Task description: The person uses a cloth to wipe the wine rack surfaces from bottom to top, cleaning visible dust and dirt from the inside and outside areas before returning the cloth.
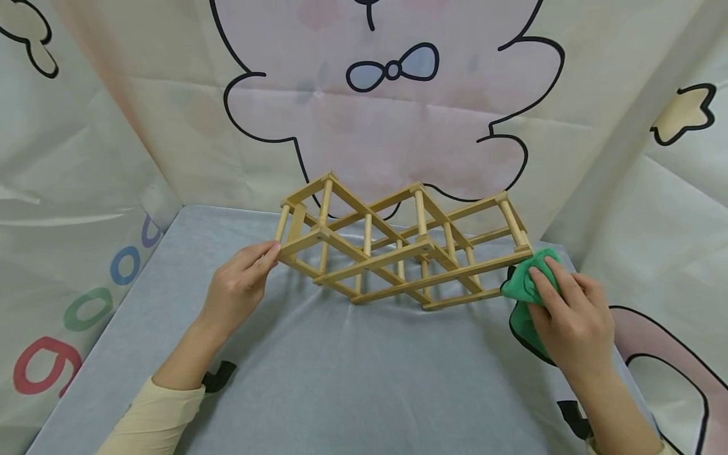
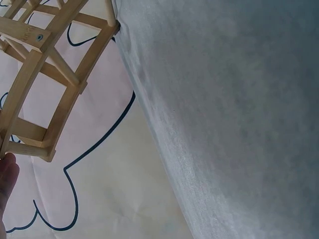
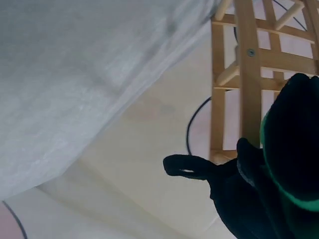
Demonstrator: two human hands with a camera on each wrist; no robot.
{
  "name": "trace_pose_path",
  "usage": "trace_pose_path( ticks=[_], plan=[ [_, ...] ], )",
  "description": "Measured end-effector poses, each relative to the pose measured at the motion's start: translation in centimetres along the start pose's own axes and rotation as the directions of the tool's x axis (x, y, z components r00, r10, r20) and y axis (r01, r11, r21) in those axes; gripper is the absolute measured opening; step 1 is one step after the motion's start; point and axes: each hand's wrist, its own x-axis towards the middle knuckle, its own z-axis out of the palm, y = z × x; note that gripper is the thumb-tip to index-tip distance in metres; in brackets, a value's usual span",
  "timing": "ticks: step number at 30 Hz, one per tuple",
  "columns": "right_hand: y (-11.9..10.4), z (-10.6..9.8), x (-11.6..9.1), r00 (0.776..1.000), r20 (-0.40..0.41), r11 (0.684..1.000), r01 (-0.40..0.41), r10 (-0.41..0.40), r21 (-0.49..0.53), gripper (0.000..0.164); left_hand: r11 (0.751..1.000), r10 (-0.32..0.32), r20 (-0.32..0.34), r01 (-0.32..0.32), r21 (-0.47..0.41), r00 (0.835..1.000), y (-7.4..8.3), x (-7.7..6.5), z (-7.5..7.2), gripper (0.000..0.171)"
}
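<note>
A folding wooden rack (image 1: 370,263) of pale slats and round dowels is spread out in a zigzag above the table in the head view. My left hand (image 1: 236,284) pinches its left end between thumb and fingers; those fingertips (image 2: 7,174) show at the lower left of the left wrist view. At the other end, my right hand (image 1: 577,322) grips a bunched green cloth (image 1: 526,287) with dark edging against the rack's right corner. In the right wrist view the cloth's dark side (image 3: 294,129), with a small hanging loop (image 3: 187,164), overlaps the slats and hides my fingers.
Beneath the rack is a table (image 1: 352,385) covered in grey-blue cloth. Pale printed curtains (image 1: 170,114) with cartoon outlines close in the back and both sides, the back one just behind the rack. A dark strap (image 1: 218,377) shows at my left wrist.
</note>
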Motion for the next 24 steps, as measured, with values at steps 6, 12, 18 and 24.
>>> trace_pose_path(
  ticks=[6,12,18,24],
  plan=[
    [1.2,0.1,-1.4,0.998,0.053,1.000,-0.029,0.028,0.009,0.025,1.000,0.001,-0.009,-0.001,-0.005,1.000,0.0,0.0,-0.1,0.028],
    [2.4,-0.2,-3.3,0.995,0.070,0.997,-0.073,0.072,0.008,0.026,1.000,0.004,-0.008,-0.004,-0.003,1.000,0.0,0.0,-0.1,0.028],
    [3.7,-1.2,-4.4,0.984,0.112,0.990,-0.139,0.141,-0.023,0.029,1.000,-0.003,-0.005,0.003,-0.011,1.000,-0.1,-0.1,-0.1,0.028],
    [4.3,-1.7,-2.2,0.971,-0.017,0.968,-0.238,0.237,-0.076,0.027,1.000,-0.005,-0.007,0.005,-0.016,1.000,-0.1,-0.1,0.0,0.028]
  ],
)
